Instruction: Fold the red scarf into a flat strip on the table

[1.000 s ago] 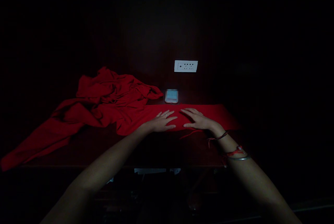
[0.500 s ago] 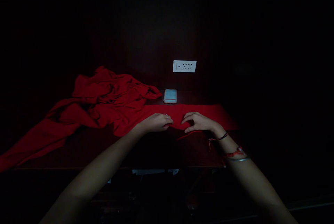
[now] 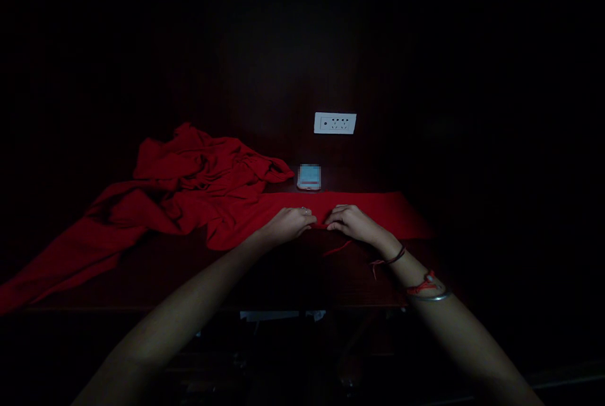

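A long piece of red cloth [image 3: 378,207] lies flat across the dark table, its left part running into a crumpled heap. My left hand [image 3: 290,223] is closed on the near edge of the cloth, thumb and fingers pinched together. Just to its right, my right hand [image 3: 348,220] pinches the same edge, with a short gap between the hands. Between them the edge looks slightly lifted or folded. A thin red strip [image 3: 338,248] lies on the table just below my right hand.
A phone [image 3: 309,177] with a lit, blurred screen rests behind the cloth. Beyond it a white socket plate [image 3: 335,123] is fixed to the dark wall. The table's front edge [image 3: 350,306] crosses below my hands, with pale things under it. The surroundings are very dark.
A second ago both hands lay spread flat on the cloth. The fingers have since curled in, and both hands have closed on its near edge.
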### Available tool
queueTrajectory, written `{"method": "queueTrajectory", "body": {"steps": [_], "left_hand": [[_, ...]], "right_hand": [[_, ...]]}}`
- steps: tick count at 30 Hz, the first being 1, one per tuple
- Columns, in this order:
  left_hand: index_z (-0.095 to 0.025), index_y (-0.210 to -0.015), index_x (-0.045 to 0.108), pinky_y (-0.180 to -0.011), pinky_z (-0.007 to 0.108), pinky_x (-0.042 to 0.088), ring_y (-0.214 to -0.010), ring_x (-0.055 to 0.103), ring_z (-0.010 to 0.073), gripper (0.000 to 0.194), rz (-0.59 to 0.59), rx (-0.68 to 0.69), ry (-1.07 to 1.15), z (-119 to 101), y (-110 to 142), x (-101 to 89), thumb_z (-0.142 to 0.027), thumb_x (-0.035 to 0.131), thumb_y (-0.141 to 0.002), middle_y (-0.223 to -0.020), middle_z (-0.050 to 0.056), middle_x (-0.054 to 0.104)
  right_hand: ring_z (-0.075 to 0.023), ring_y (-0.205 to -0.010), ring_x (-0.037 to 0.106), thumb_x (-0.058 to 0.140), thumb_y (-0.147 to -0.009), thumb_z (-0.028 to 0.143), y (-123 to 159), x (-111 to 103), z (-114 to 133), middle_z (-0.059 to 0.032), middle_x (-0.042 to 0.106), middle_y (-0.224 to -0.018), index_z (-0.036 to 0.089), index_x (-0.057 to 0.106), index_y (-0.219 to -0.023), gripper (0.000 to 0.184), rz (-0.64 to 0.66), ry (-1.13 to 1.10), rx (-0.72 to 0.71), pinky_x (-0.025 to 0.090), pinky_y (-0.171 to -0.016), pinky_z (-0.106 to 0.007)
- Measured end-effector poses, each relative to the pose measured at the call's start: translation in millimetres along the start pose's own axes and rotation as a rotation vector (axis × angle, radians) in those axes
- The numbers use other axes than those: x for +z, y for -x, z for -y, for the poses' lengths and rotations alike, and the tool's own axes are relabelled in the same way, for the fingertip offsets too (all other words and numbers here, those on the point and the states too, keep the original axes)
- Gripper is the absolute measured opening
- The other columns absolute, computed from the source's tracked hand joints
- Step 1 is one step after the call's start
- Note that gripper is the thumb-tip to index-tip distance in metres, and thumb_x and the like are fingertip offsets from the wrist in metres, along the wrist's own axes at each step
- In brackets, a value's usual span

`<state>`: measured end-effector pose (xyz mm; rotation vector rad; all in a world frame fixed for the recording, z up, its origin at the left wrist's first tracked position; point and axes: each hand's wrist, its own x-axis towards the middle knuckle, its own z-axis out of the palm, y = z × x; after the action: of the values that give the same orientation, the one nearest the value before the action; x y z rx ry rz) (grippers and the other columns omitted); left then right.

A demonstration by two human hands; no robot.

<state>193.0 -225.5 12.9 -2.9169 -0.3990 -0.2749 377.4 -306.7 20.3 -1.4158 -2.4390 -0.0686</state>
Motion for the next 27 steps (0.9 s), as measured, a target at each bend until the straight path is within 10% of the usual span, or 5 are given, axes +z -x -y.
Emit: {"method": "queueTrajectory", "body": {"steps": [27], "left_hand": [[-0.018, -0.076, 0.052, -0.064, 0.020, 0.035, -0.073, 0.048, 0.0121, 0.011, -0.002, 0.192, 0.191, 3.1, 3.4, -0.7, -0.016, 0.042, -0.080, -0.078, 0.000, 0.051]], "right_hand": [[-0.0115, -0.066, 0.052, 0.048, -0.075, 0.009, 10.4, -11.0, -3.4, -0.0040, 0.059, -0.071, 0.013, 0.062, -0.073, 0.015, 0.110, 0.034, -0.016, 0.037, -0.065, -0.021]]}}
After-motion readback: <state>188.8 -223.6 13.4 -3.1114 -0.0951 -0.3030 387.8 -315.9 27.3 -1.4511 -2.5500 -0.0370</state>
